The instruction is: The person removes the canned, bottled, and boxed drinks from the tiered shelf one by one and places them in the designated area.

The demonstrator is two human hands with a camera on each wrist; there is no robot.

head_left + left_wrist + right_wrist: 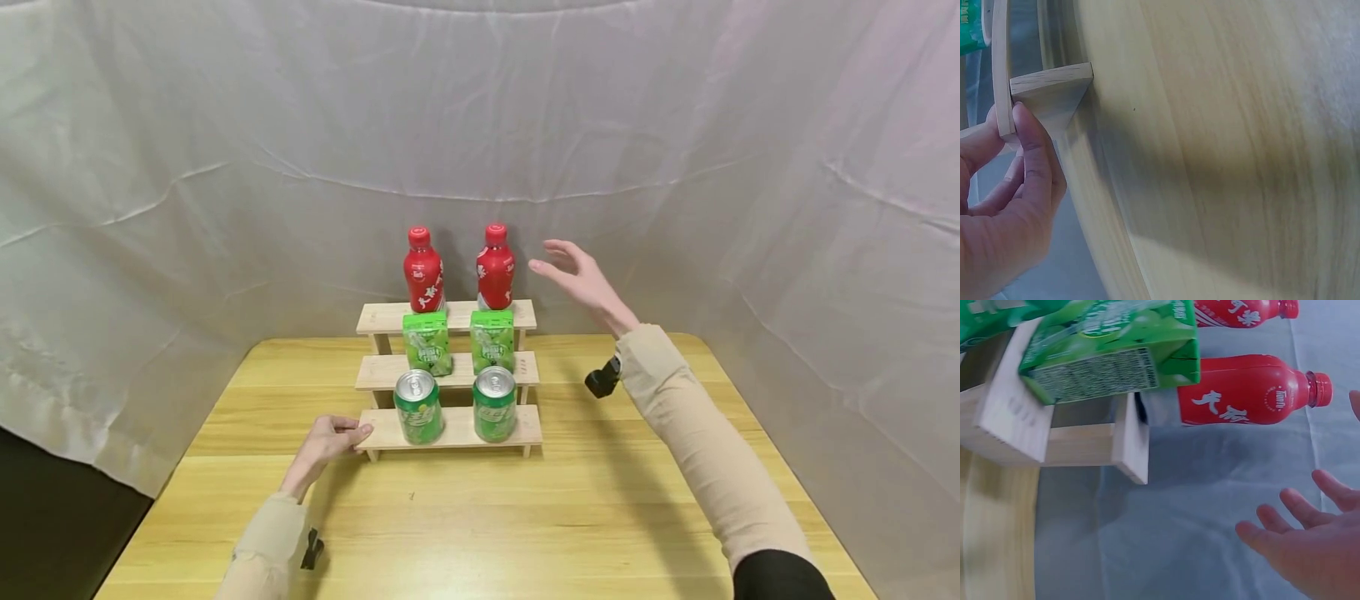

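A three-step wooden rack (386, 427) stands on the table. My left hand (330, 442) pinches the left end of its lowest shelf (1002, 75) between thumb and fingers. My right hand (577, 277) is in the air right of the top step, fingers spread and bent a little, holding nothing. Nearest to it is the right red bottle (496, 271), upright on the top step and apart from the fingers (1266, 540). Another red bottle (424, 275) stands left of it. Two green drink cartons (427, 343) are on the middle step. On the lowest step sit two green cans (495, 408).
The yellow wood-grain table (465, 525) extends in front of the rack and to both sides. Pale grey cloth (360, 125) hangs behind and along the sides, close behind the top step. A dark area (52, 525) lies beyond the cloth at the lower left.
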